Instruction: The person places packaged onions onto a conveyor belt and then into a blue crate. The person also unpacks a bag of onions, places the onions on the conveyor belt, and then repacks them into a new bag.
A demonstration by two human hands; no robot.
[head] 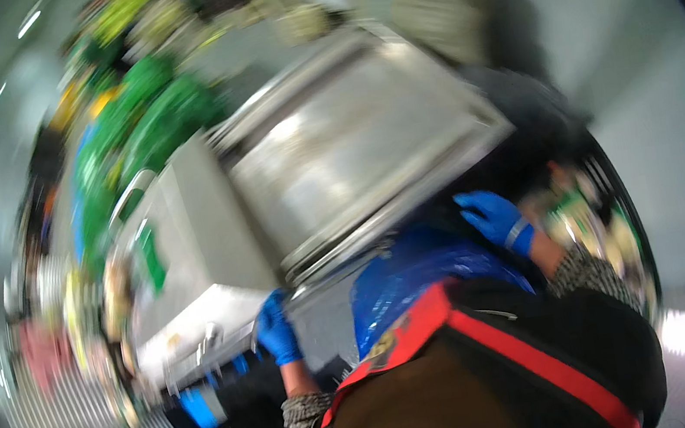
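A stainless-steel machine stands before me, with a shallow rectangular metal bed (358, 139) and a sloped housing (218, 218) on its left side. My left hand (278, 333), in a blue glove, is at the housing's near corner, its fingers bent downward. Blur hides whether it grips the edge or only rests there. Beyond the bed's near right edge is my right hand (496, 222), also gloved in blue, with thumb and fingers apart and nothing visible in it. Blue plastic sheeting (418, 282) lies between my body and the bed.
Green plastic bags (172, 126) are heaped behind the housing. A dark crate (629, 219) with pale, blurred contents stands at my right. Black crates (240, 419) sit low on the left. Pale sacks (432, 11) stand at the back, near a light wall (606, 32).
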